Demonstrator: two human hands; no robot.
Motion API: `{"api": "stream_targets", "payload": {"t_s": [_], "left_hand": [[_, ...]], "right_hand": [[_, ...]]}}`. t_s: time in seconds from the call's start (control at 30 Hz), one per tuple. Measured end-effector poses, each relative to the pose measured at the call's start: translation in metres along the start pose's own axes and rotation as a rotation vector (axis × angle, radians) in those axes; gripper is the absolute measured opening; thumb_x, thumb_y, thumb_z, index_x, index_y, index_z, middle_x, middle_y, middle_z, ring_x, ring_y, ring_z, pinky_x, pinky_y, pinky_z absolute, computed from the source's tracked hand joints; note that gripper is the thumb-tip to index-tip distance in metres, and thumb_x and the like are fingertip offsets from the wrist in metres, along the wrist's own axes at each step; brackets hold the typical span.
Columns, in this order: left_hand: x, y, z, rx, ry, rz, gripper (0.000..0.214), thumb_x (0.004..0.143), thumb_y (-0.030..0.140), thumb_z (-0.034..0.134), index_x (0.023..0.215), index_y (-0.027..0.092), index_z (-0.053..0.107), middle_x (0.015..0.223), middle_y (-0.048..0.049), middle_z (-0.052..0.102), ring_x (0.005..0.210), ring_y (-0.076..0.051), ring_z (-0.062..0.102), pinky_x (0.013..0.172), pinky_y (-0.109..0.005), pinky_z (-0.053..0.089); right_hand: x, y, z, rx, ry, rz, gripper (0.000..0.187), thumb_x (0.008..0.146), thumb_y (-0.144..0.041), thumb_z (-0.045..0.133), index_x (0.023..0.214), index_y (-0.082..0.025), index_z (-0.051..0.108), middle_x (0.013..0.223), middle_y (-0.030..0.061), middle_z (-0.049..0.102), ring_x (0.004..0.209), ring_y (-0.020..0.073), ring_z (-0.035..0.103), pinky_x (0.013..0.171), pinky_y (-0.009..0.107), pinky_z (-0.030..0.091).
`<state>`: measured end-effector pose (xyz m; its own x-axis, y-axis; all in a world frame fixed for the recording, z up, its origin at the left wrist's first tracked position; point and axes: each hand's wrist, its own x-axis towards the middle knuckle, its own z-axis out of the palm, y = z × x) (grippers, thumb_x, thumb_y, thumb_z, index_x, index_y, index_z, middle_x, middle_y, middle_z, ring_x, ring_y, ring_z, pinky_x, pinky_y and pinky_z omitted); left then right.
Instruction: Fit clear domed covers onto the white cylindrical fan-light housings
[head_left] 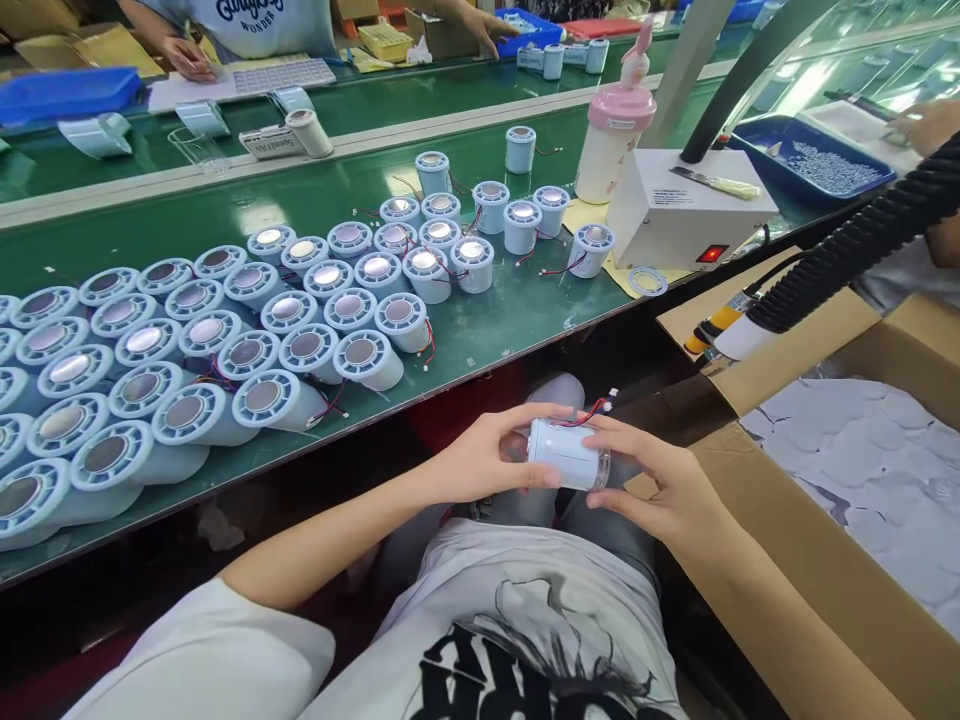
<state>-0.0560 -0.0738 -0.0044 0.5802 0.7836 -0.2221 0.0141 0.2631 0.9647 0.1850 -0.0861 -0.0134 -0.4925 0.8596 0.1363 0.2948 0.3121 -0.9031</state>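
Above my lap, a light-blue cylindrical unit (pixel 564 455) lies on its side between both hands. My left hand (pixel 487 455) is closed around its left end, with thumb and fingers on opposite sides. My right hand (pixel 656 475) grips the right end, where a clear rim shows. Thin red and dark wires (pixel 596 408) with small white connectors stick up from the unit's far side. On the green bench ahead stand many similar light-blue cylinders (pixel 367 358), round metallic discs in their tops, some trailing wires.
A white box with a red switch (pixel 712 254) stands at the bench's right, beside a pink-lidded bottle (pixel 616 130). A black flexible hose (pixel 847 250) reaches in from the right above an open carton (pixel 840 590) of white pieces. Co-workers' hands (pixel 189 60) show across the bench.
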Motion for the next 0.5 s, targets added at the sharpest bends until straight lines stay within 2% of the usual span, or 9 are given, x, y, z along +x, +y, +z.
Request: {"api": "stream_targets", "payload": {"t_s": [0.17,0.33,0.5], "left_hand": [[-0.003,0.004,-0.001,0.107,-0.018,0.160,0.076,0.068,0.026,0.085,0.137,0.026,0.053,0.138,-0.0102,0.057,0.120,-0.027,0.059,0.100,-0.036,0.050],[-0.004,0.002,-0.001,0.154,-0.057,0.248,0.078,0.069,0.024,0.084,0.139,0.028,0.051,0.140,-0.0101,0.055,0.126,-0.027,0.056,0.103,-0.038,0.049],[-0.006,0.004,-0.002,0.194,-0.061,0.276,0.080,0.067,0.019,0.085,0.139,0.030,0.052,0.139,-0.0082,0.056,0.126,-0.026,0.055,0.103,-0.036,0.049]], "right_hand": [[-0.003,-0.003,-0.001,0.239,-0.032,0.116,0.044,0.080,-0.020,0.077,0.118,-0.032,0.059,0.128,0.0021,0.063,0.115,0.0198,0.062,0.097,0.033,0.055],[-0.002,-0.008,-0.004,0.318,-0.070,0.176,0.046,0.081,-0.023,0.077,0.120,-0.036,0.057,0.124,-0.0016,0.062,0.113,0.0165,0.062,0.094,0.027,0.055],[-0.003,-0.010,-0.005,0.427,-0.107,0.273,0.041,0.083,-0.029,0.076,0.119,-0.034,0.056,0.112,-0.0011,0.066,0.102,0.0147,0.063,0.086,0.024,0.056]]}}
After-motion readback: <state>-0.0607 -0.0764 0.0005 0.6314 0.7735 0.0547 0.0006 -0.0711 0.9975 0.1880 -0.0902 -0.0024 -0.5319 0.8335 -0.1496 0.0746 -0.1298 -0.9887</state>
